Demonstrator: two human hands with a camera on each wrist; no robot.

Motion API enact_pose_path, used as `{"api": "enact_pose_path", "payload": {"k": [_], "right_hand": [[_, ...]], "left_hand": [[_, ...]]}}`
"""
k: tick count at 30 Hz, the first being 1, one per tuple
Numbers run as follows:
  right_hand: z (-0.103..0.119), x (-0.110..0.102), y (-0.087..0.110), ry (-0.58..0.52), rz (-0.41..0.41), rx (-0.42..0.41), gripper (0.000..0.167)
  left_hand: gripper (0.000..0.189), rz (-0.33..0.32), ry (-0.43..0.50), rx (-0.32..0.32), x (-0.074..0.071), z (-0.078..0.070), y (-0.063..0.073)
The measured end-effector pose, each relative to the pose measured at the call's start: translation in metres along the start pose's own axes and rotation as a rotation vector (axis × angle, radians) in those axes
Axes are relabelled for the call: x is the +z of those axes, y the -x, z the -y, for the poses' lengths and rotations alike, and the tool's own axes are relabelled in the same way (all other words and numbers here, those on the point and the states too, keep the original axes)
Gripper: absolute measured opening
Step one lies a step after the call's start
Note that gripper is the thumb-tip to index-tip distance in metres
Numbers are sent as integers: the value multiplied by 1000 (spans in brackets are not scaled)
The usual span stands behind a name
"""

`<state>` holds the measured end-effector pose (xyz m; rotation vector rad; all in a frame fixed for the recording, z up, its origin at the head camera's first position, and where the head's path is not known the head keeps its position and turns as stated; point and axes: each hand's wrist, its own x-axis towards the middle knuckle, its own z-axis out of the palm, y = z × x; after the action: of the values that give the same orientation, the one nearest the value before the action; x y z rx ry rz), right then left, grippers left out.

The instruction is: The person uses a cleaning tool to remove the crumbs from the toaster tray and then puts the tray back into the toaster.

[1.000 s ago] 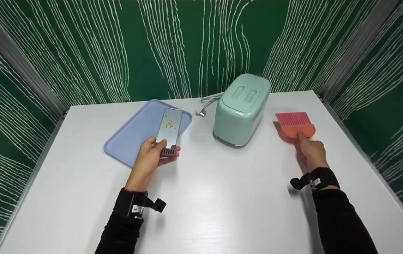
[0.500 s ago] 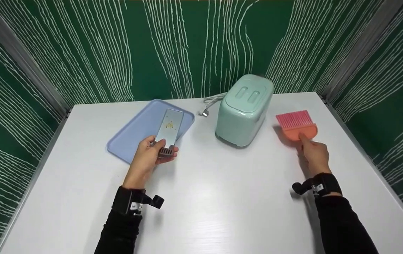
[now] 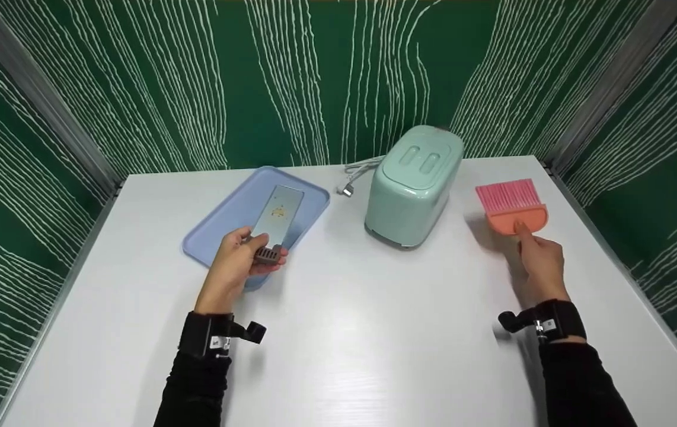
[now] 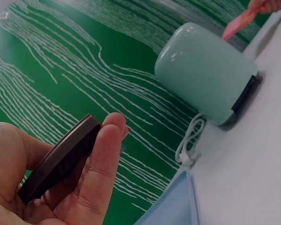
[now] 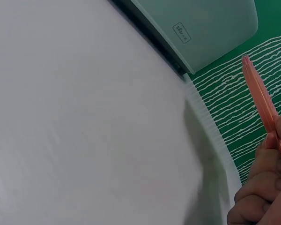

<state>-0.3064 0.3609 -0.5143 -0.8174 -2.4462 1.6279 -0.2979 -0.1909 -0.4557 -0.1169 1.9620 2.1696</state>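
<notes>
In the head view my left hand (image 3: 235, 255) grips the brown slotted end of a crumb tray (image 3: 279, 213), thumb on top and fingers underneath. Yellowish crumbs lie midway along its flat silver plate. The plate overlaps a blue serving tray (image 3: 220, 219) in this view. The left wrist view shows the brown end (image 4: 61, 159) between thumb and fingers. My right hand (image 3: 540, 261) pinches the orange handle of a brush (image 3: 513, 204), its pink bristles pointing away from me. Edge-on, the brush (image 5: 260, 93) shows above the table in the right wrist view.
A mint-green toaster (image 3: 412, 190) stands between the hands toward the back, lid on top. Its white cord and plug (image 3: 347, 187) lie by its left side. Green walls with white lines enclose the white table (image 3: 344, 344) at the back and sides.
The left hand has drawn slightly left with the crumb tray, which tilts a little more. The right hand has moved the brush a little to the right. The toaster has stayed put.
</notes>
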Motion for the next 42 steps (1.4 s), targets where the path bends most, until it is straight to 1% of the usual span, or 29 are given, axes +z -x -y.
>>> {"api": "enact_pose_path", "payload": {"k": [2, 4, 7, 11, 14, 20, 22, 25, 27, 32, 36, 39, 42], "right_hand": [[3, -1, 2, -10, 7, -28, 67], [6, -2, 5, -33, 15, -37, 67], [14, -2, 9, -69, 21, -17, 65], [25, -1, 14, -143, 14, 13, 65], [34, 0, 18, -201, 1, 9, 64], [54, 6, 28, -322, -18, -54, 62], [62, 7, 33, -353, -21, -76, 62], [74, 10, 42, -373, -25, -110, 61], [82, 11, 47, -362, -29, -130, 63], [97, 17, 57, -352, -16, -160, 64], [106, 23, 62, -396, 14, -196, 62], [112, 30, 67, -416, 31, -253, 62], [118, 39, 73, -408, 45, -310, 63]], "left_hand": [[32, -5, 1, -1, -3, -1, 0], [28, -5, -1, 2, -6, -2, 0], [27, -6, 3, 1, -10, -3, 0], [31, 0, 1, -10, -14, -4, 0], [31, -1, -2, -11, -17, -5, 0], [15, -11, -16, 7, -21, -6, 0], [14, -15, -23, 10, -22, -7, 1], [11, -22, -31, 13, -25, -8, 2], [10, -25, -39, 11, -26, -9, 2], [13, -28, -59, 11, -31, -10, 3], [21, -18, -70, 19, -35, -11, 4], [25, -12, -81, 19, -38, -11, 4], [25, -11, -91, 12, -40, -10, 6]]}}
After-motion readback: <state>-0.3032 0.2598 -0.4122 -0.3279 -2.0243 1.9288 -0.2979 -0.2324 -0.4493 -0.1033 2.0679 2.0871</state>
